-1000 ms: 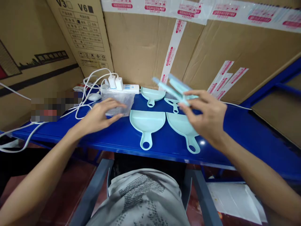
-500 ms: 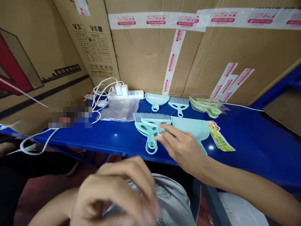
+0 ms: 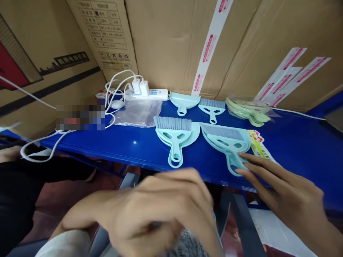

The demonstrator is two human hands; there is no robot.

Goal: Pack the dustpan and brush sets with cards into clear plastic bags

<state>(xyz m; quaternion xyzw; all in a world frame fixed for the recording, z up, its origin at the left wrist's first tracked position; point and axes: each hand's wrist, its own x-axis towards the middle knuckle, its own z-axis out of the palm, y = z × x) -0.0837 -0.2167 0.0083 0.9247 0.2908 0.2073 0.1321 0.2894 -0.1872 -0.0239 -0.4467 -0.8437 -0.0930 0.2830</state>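
At the right, a light-blue hand brush (image 3: 226, 132) lies over a matching dustpan (image 3: 206, 137). The fingertips of my right hand (image 3: 286, 189) close on its handle end. Left of it, a second hand brush (image 3: 174, 134) with grey bristles rests on another light-blue dustpan (image 3: 195, 134), both handles toward me. My left hand (image 3: 160, 210) is held up close to the camera in front of the table, partly blurred, fingers curled and with no object visible in it. A printed card (image 3: 258, 142) lies partly behind the right-hand set.
Farther back are a dustpan (image 3: 184, 100), a hand brush (image 3: 212, 109) and a bagged green set (image 3: 249, 112). A clear plastic bag (image 3: 138, 112), power strip (image 3: 158, 94) and white cables (image 3: 55, 155) lie left. Cardboard (image 3: 171, 46) walls the back. Another person's leg (image 3: 61, 175) is at left.
My right hand has moved right, from the left set to the right dustpan, where a hand brush now lies. My left hand has shifted right. The view has tilted down.
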